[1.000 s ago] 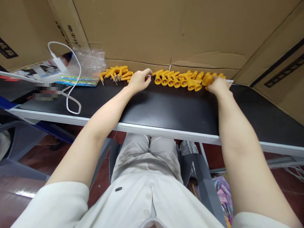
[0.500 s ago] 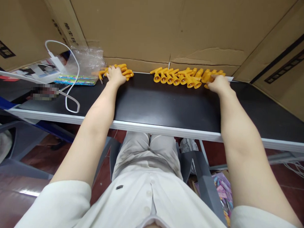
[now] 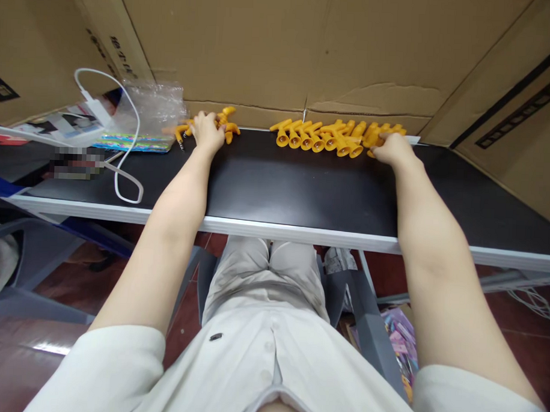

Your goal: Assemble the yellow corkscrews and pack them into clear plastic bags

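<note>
My left hand (image 3: pixel 208 133) is closed over a small pile of yellow plastic pieces at the left, near the cardboard wall. Some yellow pieces (image 3: pixel 232 130) stick out past its thumb, and one with a shiny metal coil (image 3: pixel 182 145) shows on its other side. To the right runs a row of yellow pieces with flared, cup-like ends (image 3: pixel 317 144), lying side by side. At the right end of that row my right hand (image 3: pixel 395 149) is closed on a cluster of yellow pieces (image 3: pixel 372 134); its fingertips are partly hidden.
Cardboard (image 3: pixel 262 49) walls in the back and sides of the black tabletop (image 3: pixel 276 182). At left lie a white cable (image 3: pixel 136 129), a clear plastic bag (image 3: pixel 154 105) and colourful flat packs (image 3: pixel 146 144). A metal strip (image 3: pixel 301 233) edges the table front.
Around my left hand the yellow pieces have shifted, and one now points upward beside its fingers. My right hand stays at the end of the row. The view has moved slightly.
</note>
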The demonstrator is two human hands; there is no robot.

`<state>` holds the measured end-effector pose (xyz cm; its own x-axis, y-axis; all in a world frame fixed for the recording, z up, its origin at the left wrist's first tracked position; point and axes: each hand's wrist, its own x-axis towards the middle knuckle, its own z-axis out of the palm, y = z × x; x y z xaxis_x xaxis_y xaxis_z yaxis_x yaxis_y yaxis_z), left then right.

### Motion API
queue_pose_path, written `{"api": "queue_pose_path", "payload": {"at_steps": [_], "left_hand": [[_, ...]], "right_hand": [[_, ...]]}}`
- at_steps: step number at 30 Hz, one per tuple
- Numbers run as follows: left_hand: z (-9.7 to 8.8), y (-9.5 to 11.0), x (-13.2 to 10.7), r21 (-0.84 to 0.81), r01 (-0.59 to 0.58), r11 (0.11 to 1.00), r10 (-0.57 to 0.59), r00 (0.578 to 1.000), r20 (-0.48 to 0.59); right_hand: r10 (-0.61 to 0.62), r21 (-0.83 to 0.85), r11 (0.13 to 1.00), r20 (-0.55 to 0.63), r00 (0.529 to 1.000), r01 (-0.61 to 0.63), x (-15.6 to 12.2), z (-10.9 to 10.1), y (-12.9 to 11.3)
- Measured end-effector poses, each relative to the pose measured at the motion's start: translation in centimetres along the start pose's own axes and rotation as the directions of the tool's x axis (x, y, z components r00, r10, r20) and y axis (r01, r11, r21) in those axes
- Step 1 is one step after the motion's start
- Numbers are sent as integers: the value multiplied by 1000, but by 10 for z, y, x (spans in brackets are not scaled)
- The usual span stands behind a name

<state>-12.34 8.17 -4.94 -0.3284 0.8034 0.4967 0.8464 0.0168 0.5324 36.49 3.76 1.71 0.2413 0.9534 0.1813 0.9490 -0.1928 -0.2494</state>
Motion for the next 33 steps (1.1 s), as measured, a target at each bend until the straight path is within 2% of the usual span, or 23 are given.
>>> {"api": "queue_pose_path", "payload": {"at_steps": [2,4,7,9,13,15,18,24,29,33], "left_hand": [[0,12,2,-92,53,994,-56,998,-32],[0,26,1,-253,75,965,-91,994,-54],[-1,45,-3,-453,37,891,-71,996,-58],[-2,56,-6,-525,-4,851,-43,996,-78],[-4,69,-11,-569,-81,819,26,994,-105],[-4,71,-13,-603,-69,795,27,997,-77],[-5,74,-17,-691,35,722,-72,997,-24],[-13,91,-29,-804,185,565,-276,961,26],[-12,95,-32,-820,210,532,-283,957,61],[-18,100,-38,-796,261,547,-297,949,108]], "right_hand": [[-4,-10,1000,3,1000,4,2,1,1],[-10,-14,1000,2,1000,10,3,2,2],[-21,-10,1000,4,1000,21,3,1,2],[-29,-3,1000,5,1000,29,1,0,2],[-3,41,999,-13,1000,4,-3,-1,-1],[36,73,997,-45,998,-32,-5,-2,-3],[69,91,994,-93,993,-60,-8,-3,-5],[96,142,987,-139,986,-76,-9,-3,-5],[153,234,965,-144,978,-116,0,5,0],[136,236,966,-132,982,-102,12,16,10]]}}
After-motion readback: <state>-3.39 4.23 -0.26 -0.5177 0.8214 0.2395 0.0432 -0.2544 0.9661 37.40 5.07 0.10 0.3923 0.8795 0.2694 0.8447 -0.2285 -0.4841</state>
